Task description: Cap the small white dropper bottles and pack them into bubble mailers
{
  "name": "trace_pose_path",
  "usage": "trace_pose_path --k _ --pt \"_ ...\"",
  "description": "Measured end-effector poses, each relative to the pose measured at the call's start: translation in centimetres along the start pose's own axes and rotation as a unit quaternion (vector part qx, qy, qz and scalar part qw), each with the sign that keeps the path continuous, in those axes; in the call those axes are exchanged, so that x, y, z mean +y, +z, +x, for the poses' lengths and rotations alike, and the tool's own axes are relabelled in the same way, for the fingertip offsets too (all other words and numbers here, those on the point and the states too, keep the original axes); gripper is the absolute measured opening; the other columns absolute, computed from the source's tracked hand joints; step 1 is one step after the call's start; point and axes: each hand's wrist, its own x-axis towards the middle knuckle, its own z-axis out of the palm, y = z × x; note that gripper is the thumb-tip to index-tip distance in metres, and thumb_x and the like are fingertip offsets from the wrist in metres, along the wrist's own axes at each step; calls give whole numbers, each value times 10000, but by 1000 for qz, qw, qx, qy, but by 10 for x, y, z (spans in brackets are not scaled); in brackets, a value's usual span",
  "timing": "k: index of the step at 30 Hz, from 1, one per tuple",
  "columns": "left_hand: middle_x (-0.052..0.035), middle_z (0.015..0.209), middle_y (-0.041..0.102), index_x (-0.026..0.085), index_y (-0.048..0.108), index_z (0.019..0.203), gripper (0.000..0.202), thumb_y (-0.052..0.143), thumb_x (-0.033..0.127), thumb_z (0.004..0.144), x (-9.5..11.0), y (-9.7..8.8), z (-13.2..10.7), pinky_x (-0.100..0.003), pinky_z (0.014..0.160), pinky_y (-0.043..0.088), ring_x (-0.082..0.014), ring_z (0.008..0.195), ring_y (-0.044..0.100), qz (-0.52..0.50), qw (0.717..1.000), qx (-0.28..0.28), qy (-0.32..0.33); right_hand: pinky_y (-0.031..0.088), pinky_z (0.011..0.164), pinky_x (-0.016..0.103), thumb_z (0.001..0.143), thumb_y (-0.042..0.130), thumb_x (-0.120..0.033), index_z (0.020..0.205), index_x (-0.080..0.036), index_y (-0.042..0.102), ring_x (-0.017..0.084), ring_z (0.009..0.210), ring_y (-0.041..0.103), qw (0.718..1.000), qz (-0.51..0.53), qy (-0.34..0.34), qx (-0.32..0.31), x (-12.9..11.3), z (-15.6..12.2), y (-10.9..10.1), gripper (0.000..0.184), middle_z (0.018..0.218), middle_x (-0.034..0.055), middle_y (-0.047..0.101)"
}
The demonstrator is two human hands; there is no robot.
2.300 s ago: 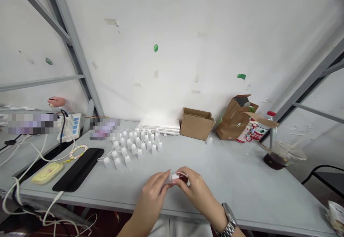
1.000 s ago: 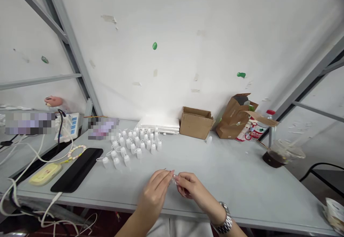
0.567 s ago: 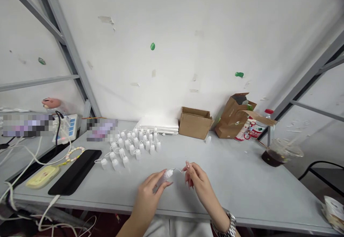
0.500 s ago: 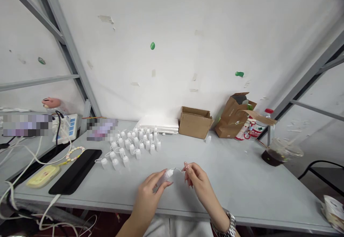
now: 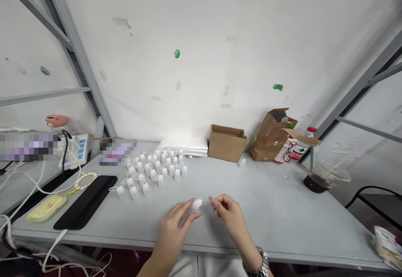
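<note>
Both forearms (image 5: 246, 243) are being angled inward; the left hand (image 5: 173, 223) is being held in a curled grip, while the right hand (image 5: 228, 209) is being poised near it, thumb and fingertips (image 5: 212, 200) being held close together.

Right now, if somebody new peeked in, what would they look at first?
Probably the crowd of little white bottles on the grey table, toward the person's left. Next, maybe the single bottle in the left hand, its thin tip pointing toward the right hand. The brown paper bag at the back right might stand out too.
</note>
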Motion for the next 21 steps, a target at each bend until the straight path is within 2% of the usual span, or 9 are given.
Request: trace_pose_path --k 4,9,12,14,17,21 --pt "-15 876 728 251 687 945 228 629 373 762 1 1 -2 -249 679 590 -172 779 686 15 1000 -5 24 316 470 235 649 649 -560 554 -175 535 94 456 388 999 29 19 1 -3 0 2 413 479 -51 446" --pt "-12 883 726 257 681 959 224 631 356 764 2 -1 -3 -242 686 586 -168 774 685 15 1000 5 20 352 468 243 587 686 -575 652 -169 609 102 468 400 995 62 0 80 -4 1 2 418 521 -36 484" --pt "-13 887 726 254 683 952 221 633 355 762 2 -3 -2 -229 660 586 -166 773 683 9 1000 3 15 398 518 267 564 697 -578 699 -162 682 130 524 454 996 48 -4 70 0 0 2 438 586 9 562" --pt "-15 880 726 250 685 949 229 630 369 761 3 -3 -1 -228 643 587 -166 755 683 6 1000 4 13 404 541 277 567 698 -571 668 -168 699 139 540 465 997 33 -13 63 1 -2 4 415 597 18 572" --pt "-16 871 727 247 685 951 241 622 385 764 4 -3 -1 -232 639 587 -164 741 684 11 1000 3 16 379 534 268 556 714 -554 567 -172 669 129 524 437 998 27 -12 58 1 -4 7 385 545 -6 521" --pt "-16 866 729 256 684 956 244 607 400 775 4 -3 -2 -238 665 584 -166 764 686 48 998 -1 50 336 532 249 597 691 -552 537 -168 616 112 508 390 997 72 26 23 -2 -5 10 396 491 -35 451"
